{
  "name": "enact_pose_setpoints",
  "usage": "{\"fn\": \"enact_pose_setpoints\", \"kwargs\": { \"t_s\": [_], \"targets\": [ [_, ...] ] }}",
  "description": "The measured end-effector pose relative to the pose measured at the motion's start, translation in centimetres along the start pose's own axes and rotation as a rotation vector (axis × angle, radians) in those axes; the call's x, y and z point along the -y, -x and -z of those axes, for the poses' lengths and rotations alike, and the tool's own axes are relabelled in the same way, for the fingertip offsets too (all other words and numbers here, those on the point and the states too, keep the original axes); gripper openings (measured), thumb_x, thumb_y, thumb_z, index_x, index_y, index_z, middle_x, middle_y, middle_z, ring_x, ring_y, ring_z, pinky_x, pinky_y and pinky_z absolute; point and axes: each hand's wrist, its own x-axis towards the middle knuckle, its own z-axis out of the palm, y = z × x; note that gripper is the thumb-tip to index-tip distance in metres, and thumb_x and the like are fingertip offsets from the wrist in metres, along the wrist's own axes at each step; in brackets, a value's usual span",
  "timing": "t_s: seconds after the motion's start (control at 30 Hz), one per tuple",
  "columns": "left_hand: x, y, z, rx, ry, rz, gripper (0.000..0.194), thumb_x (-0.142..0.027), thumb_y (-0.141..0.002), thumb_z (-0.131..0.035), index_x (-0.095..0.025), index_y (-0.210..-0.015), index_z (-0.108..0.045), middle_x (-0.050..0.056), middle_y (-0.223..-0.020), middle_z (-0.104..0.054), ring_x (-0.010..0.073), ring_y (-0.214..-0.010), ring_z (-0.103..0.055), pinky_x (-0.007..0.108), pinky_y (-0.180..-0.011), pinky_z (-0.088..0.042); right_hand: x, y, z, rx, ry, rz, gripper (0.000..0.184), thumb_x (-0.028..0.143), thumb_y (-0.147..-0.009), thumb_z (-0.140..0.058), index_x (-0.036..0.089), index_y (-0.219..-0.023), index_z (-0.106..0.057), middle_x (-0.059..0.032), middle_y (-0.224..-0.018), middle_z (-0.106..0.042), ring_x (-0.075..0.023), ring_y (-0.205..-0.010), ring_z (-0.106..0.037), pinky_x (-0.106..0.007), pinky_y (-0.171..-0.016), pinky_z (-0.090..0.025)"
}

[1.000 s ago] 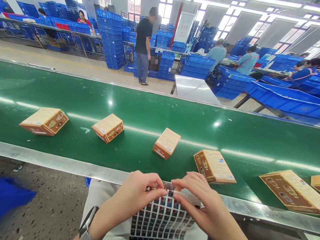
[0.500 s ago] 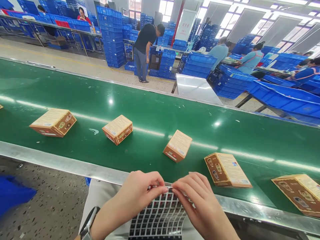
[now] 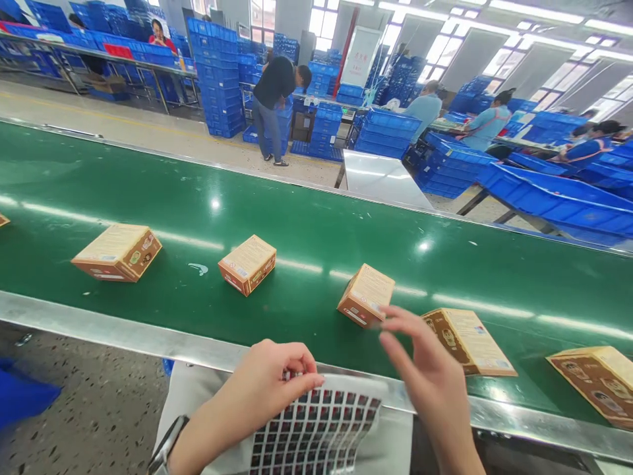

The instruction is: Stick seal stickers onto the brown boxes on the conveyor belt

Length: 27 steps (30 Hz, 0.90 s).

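My left hand [image 3: 284,379] pinches the top edge of a sheet of small dark square stickers [image 3: 321,425], which hangs in a curve over my lap. My right hand [image 3: 425,369] is off the sheet, raised over the belt's near edge with its fingers apart; the fingertips are somewhat blurred. Just beyond those fingertips lies a brown and cream box [image 3: 366,295]. Partly behind the hand is another such box [image 3: 475,343]. Whether a tiny sticker clings to a right fingertip cannot be made out.
More boxes sit on the green conveyor belt [image 3: 297,211]: one in the middle [image 3: 248,265], one at left [image 3: 119,252], one at far right [image 3: 596,386]. A metal rail [image 3: 123,333] edges the belt. Beyond stand stacked blue crates [image 3: 213,79] and several people, one bending [image 3: 274,99].
My right hand has let go of the sheet and moved up and right toward the boxes. The boxes have shifted right along the belt. My left hand still holds the sheet.
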Motion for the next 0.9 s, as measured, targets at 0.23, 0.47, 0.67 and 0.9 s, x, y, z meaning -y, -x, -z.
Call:
{"fn": "enact_pose_setpoints", "kwargs": {
  "t_s": [0.23, 0.47, 0.67, 0.9],
  "targets": [
    [0.8, -0.3, -1.1, 0.176, -0.051, -0.347, 0.013, -0.02, -0.078, -0.083, -0.02, -0.071, -0.072, 0.004, -0.138, -0.064, 0.027, -0.139, -0.048, 0.039, -0.112, -0.041, -5.9, -6.1, -1.0, -0.124, -0.257, -0.456, 0.103, 0.058, -0.06, -0.08, 0.013, -0.145, -0.041, -0.0153, -0.115, -0.067, -0.0341, -0.113, -0.063, -0.05, -0.098, -0.049],
    [0.4, -2.2, -2.2, 0.167, -0.399, -0.483, 0.014, -0.023, -0.082, -0.08, -0.017, -0.074, -0.071, 0.006, -0.16, -0.035, 0.034, -0.151, -0.021, 0.057, -0.124, -0.021, -4.2, -3.8, -1.3, 0.276, -0.382, -0.34, 0.081, 0.05, -0.075, -0.078, 0.023, -0.144, -0.046, -0.0135, -0.132, -0.062, -0.0278, -0.118, -0.062, -0.047, -0.101, -0.049],
    [1.1, -3.4, -3.5, 0.121, -0.496, -0.56, 0.013, -0.019, -0.083, -0.079, -0.016, -0.074, -0.071, 0.007, -0.159, -0.037, 0.0329, -0.15, -0.027, 0.052, -0.123, -0.031, -2.2, -1.3, -1.8, -0.237, -0.473, -0.604, 0.049, 0.059, -0.068, -0.081, 0.019, -0.095, -0.075, -0.0132, -0.114, -0.073, -0.0333, -0.106, -0.067, -0.044, -0.088, -0.057],
    [0.1, -4.1, -4.1, 0.15, -0.511, -0.613, 0.012, -0.018, -0.081, -0.08, -0.015, -0.072, -0.073, 0.004, -0.16, -0.035, 0.0303, -0.151, -0.025, 0.048, -0.125, -0.028, -1.1, -0.8, -1.9, -0.399, -0.494, -0.706, 0.043, 0.052, -0.054, -0.088, 0.017, -0.077, -0.076, -0.0131, -0.111, -0.074, -0.0308, -0.094, -0.069, -0.035, -0.071, -0.059]
  ]
}}
